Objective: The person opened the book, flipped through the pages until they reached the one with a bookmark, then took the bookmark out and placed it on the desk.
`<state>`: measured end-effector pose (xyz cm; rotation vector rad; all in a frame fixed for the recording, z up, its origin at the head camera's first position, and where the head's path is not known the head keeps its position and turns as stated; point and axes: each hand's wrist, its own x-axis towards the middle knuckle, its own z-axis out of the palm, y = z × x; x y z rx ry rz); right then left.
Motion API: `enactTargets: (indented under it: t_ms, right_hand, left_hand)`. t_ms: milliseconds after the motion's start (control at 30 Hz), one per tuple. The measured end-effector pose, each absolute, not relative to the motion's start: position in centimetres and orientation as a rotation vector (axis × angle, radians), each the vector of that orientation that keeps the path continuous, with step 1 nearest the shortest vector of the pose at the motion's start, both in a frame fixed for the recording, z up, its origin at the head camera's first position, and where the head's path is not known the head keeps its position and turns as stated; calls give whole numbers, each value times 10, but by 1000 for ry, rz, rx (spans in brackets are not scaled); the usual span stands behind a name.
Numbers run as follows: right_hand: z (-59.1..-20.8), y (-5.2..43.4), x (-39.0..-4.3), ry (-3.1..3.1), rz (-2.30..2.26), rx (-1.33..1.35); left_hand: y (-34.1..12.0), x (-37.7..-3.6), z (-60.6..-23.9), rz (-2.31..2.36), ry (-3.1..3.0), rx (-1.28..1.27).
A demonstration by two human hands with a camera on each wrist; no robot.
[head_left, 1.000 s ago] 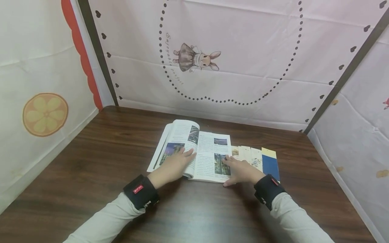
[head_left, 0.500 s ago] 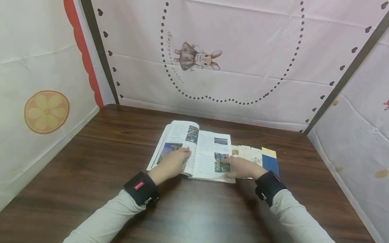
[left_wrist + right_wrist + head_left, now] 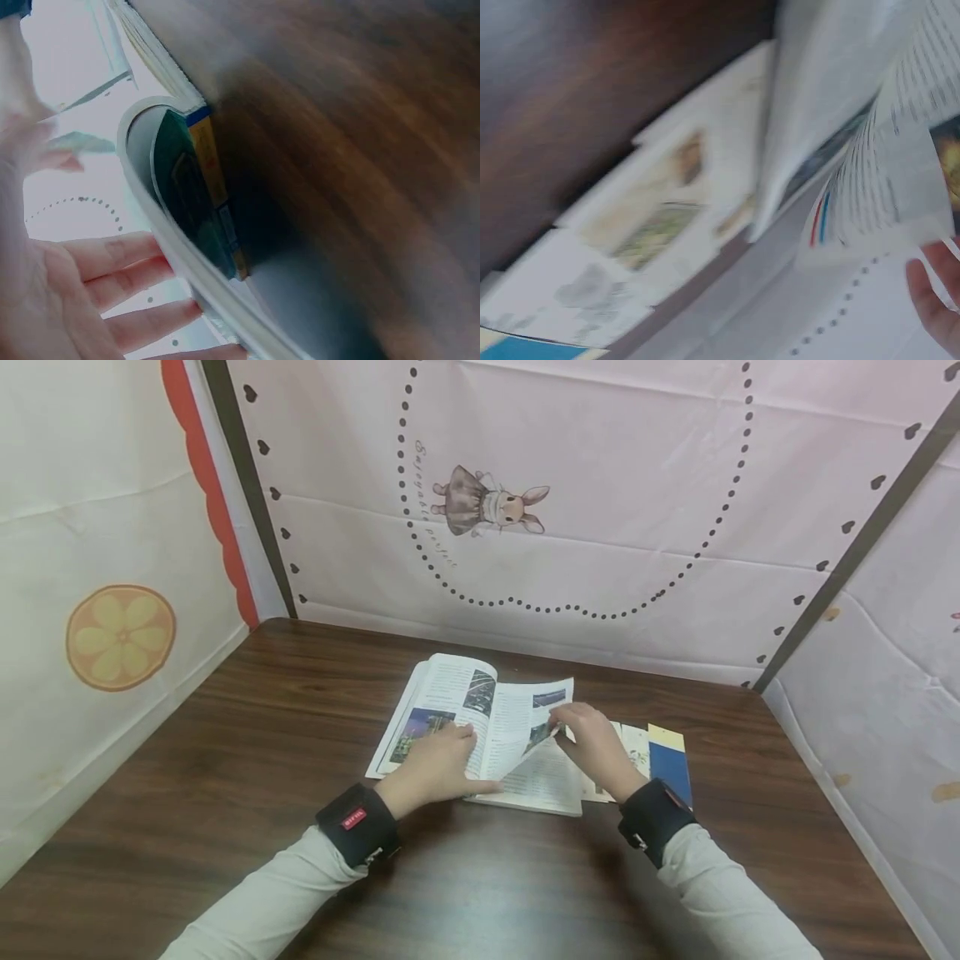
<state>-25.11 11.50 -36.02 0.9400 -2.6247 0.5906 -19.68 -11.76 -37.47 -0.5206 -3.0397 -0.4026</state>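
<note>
An open book with printed text and photos lies on the dark wooden table. My left hand rests on its left-hand pages, thumb stretched toward the fold. In the left wrist view, straight fingers lie against the curved pages, and part of the book's green cover shows. My right hand pinches the outer edge of a page, which is lifted and bent off the right side. The right wrist view shows that page curling, with only some fingertips at the frame's edge.
Several pale patterned cards lie fanned out at the book's right, partly behind my right hand. A blue and yellow card is outermost. Printed cloth hangs behind the table and along both sides.
The right hand has risen from the right page's lower corner, lifting a page's outer edge up and inward. My left hand has shifted slightly, its thumb now spread toward the fold.
</note>
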Motion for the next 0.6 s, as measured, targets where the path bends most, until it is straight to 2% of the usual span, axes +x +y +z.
enactTargets:
  t_ms: [233,600]
  right_hand:
    - [-347,96,-243,-2301,563,1056]
    - [-343,88,-242,-2269,594,1001]
  left_hand:
    - [-107,-196,-374,-384,-3080,-457]
    - [-98,-192,-371,-220,-3044,-385]
